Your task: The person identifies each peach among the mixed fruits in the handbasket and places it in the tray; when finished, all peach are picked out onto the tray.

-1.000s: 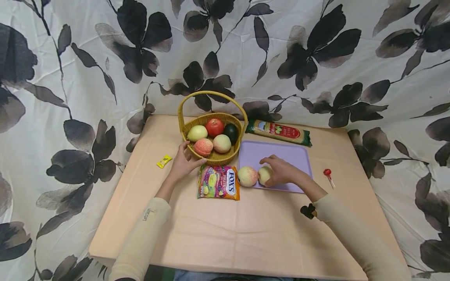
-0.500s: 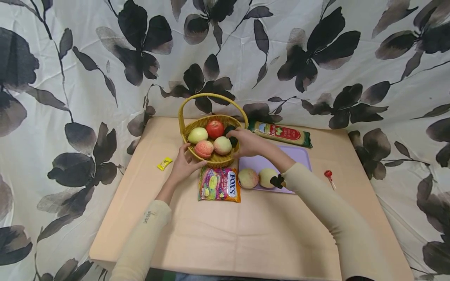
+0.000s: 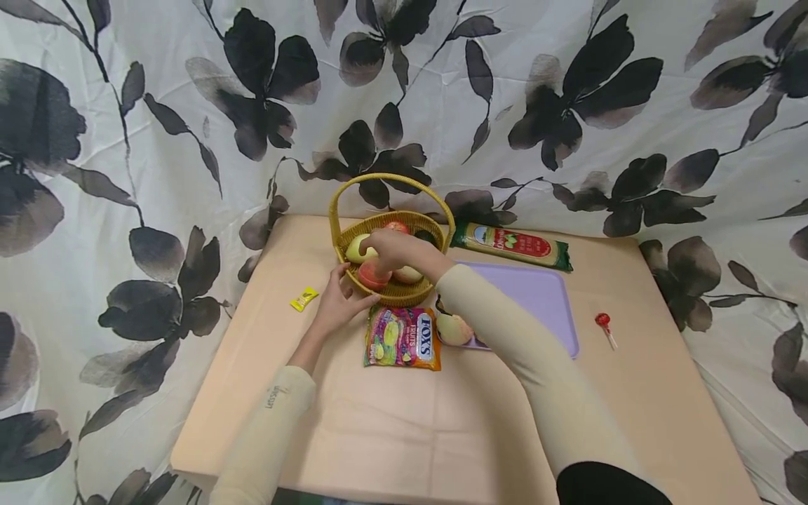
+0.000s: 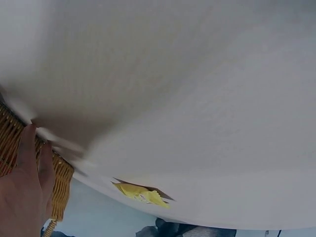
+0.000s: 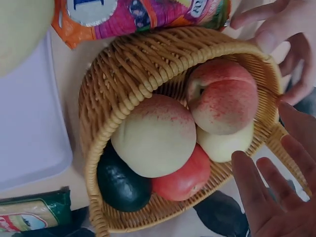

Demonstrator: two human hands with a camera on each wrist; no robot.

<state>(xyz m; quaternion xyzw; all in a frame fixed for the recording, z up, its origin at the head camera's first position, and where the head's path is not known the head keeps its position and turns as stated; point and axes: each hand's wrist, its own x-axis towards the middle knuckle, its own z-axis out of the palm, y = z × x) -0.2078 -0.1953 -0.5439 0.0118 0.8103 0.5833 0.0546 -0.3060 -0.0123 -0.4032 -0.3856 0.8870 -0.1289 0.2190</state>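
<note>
A yellow wicker basket (image 3: 398, 300) with a tall arched handle stands upright toward the far side of the counter (image 3: 379, 435), and five fruits lie inside it: a red-blushed peach (image 5: 222, 98) at the near left, a paler peach (image 5: 153, 138) to its right, a yellow-green fruit (image 5: 227, 142) at the left, a red tomato (image 5: 182, 175) toward the back and a dark, glossy oval fruit (image 5: 123, 182) on the right. To the right of the basket is a lilac tray (image 3: 549, 301); a pale peach (image 3: 453, 330) sits at its near left corner, partly covered by the right sleeve (image 3: 505, 322), which also hides much of the tray's near side. The left grip (image 3: 337, 303) holds the basket at its near left side, thumb and fingers set apart around the rim and outer wall. The right grip (image 3: 400, 251) reaches over the basket, above the red-blushed peach and the yellow-green fruit; in the right wrist view its fingers are spread, released, with nothing between them. A colourful FOX'S sweet packet (image 3: 404, 339) lies flat just in front of the basket, and a long green-ended packet (image 3: 511, 247) lies behind the tray. A yellow wrapped sweet (image 3: 304, 299) rests left of the basket, and a red lollipop (image 3: 604, 322) lies right of the tray.
</note>
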